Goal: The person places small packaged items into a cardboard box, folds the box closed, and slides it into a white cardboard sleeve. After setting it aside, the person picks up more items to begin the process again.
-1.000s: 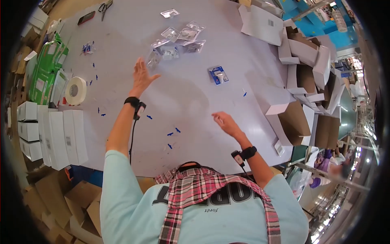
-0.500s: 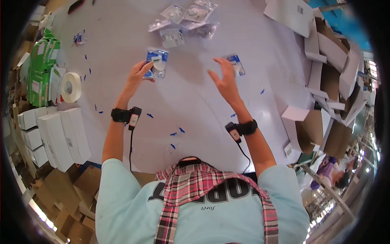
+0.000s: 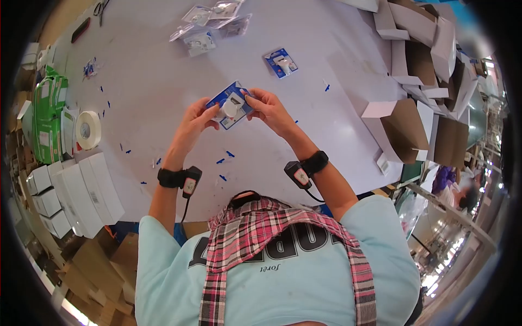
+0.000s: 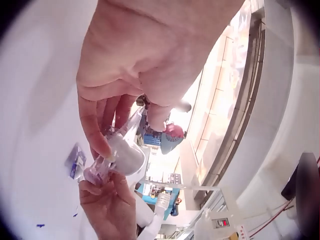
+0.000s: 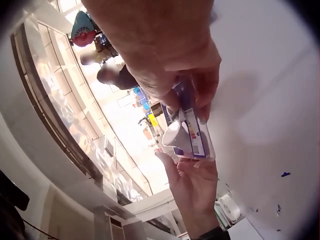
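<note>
Both hands hold one blister pack [image 3: 235,101], a blue card with a white rounded item under clear plastic, tilted above the table. My left hand [image 3: 191,126] pinches its lower left edge, thumb on the front. At the upper right corner, my right hand [image 3: 273,113] grips it between thumb and curled fingers. The right wrist view shows the printed card and the clear plastic of the pack [image 5: 197,137] between the two hands. Beyond them, a similar blue blister pack [image 3: 281,63] lies on the table. Several clear packs [image 3: 200,42] are heaped at the far side.
Small blue pieces [image 3: 223,177] are scattered over the table [image 3: 321,146]. To the left stand a tape roll [image 3: 88,130], white boxes [image 3: 81,190] and a green package [image 3: 50,108]. Open cartons [image 3: 399,130] line the right edge. A phone [image 3: 80,30] and scissors [image 3: 99,12] lie far left.
The left hand, empty near the heap at first, took up a blister pack and brought it nearer the body. The right hand came over from beside the other pack and now grips it too.
</note>
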A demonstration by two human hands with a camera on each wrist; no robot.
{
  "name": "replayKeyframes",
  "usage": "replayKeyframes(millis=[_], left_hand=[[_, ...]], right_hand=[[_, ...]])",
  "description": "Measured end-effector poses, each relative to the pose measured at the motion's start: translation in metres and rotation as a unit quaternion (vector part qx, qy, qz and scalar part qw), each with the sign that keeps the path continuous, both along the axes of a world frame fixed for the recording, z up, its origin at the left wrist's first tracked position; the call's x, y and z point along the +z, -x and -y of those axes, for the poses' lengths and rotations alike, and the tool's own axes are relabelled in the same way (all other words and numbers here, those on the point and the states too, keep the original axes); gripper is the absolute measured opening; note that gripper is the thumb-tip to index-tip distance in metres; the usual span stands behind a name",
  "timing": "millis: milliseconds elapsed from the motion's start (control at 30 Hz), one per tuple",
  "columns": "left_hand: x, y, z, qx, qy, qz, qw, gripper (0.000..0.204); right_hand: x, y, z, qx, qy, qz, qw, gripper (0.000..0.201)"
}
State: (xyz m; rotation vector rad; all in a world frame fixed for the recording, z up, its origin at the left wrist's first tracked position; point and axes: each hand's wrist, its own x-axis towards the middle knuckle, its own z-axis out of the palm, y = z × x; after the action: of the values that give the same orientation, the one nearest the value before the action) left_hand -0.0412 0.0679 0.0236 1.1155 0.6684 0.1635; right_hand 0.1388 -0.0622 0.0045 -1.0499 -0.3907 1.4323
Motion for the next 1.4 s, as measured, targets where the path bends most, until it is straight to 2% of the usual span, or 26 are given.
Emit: replayKeyframes(millis=[100,200,300,400,467,533,600,700,733,800,833,933,967,1033,1167,1267,1400], left_hand=[[0.001,0.004,0.017,0.072,0.049,0.050,0.995,0.023],[0.006,0.001,0.037,0.113,0.105,0.056,0.986,0.025],[0.001,0.003,0.049,0.039,0.046,0.000,0.998,0.027],[0.002,-0.002,0.049,0.040,0.028,-0.022,0.999,0.033],[-0.001,-0.008,0.045,0.036,-0.021,-0.063,0.997,0.033],[-0.017,-0.014,0.030,0.057,-0.061,-0.091,0.992,0.038],[-0.062,-0.014,-0.012,0.098,-0.090,-0.105,0.985,0.048],[-0.116,-0.031,-0.086,0.221,-0.187,-0.168,0.942,0.061],[-0.127,-0.041,-0.107,0.261,-0.216,-0.184,0.923,0.063],[-0.130,-0.065,-0.137,0.288,-0.201,-0.189,0.917,0.056],[-0.135,-0.074,-0.148,0.302,-0.192,-0.191,0.914,0.053],[-0.151,-0.081,-0.165,0.252,-0.127,-0.130,0.951,0.042],[-0.157,-0.081,-0.162,0.237,-0.121,-0.119,0.957,0.040],[-0.131,-0.077,-0.132,0.201,-0.107,-0.102,0.968,0.034],[-0.080,-0.064,-0.062,0.132,-0.094,-0.078,0.984,0.030],[-0.057,-0.054,-0.022,0.112,-0.092,-0.056,0.988,0.027],[-0.041,-0.047,0.012,0.115,-0.108,-0.029,0.987,0.023]], right_hand=[[0.006,0.002,0.006,-0.056,-0.035,-0.058,0.996,0.020],[0.002,0.008,0.009,-0.101,-0.030,-0.046,0.993,0.019],[-0.006,0.010,0.014,-0.105,-0.004,-0.013,0.994,0.018],[-0.009,0.006,0.020,-0.053,-0.002,0.080,0.995,0.019],[-0.008,-0.001,0.023,0.028,0.038,0.184,0.982,0.019],[-0.013,-0.013,0.026,0.088,0.063,0.303,0.947,0.019],[-0.037,-0.032,0.033,0.124,0.075,0.433,0.890,0.019],[-0.064,-0.051,0.055,0.160,0.117,0.532,0.823,0.025],[-0.061,-0.049,0.057,0.120,0.130,0.591,0.787,0.027],[-0.050,-0.048,0.061,0.037,0.158,0.699,0.697,0.033],[-0.050,-0.053,0.061,0.034,0.153,0.658,0.736,0.038],[-0.044,-0.054,0.054,-0.020,0.111,0.638,0.762,0.032],[-0.044,-0.054,0.048,-0.025,0.105,0.578,0.809,0.031],[-0.048,-0.050,0.033,-0.041,0.096,0.446,0.889,0.029],[-0.056,-0.040,-0.008,-0.092,0.033,0.382,0.919,0.030],[-0.045,-0.033,-0.029,-0.104,0.037,0.261,0.959,0.027],[-0.047,-0.030,-0.022,-0.076,0.058,0.275,0.957,0.023]])
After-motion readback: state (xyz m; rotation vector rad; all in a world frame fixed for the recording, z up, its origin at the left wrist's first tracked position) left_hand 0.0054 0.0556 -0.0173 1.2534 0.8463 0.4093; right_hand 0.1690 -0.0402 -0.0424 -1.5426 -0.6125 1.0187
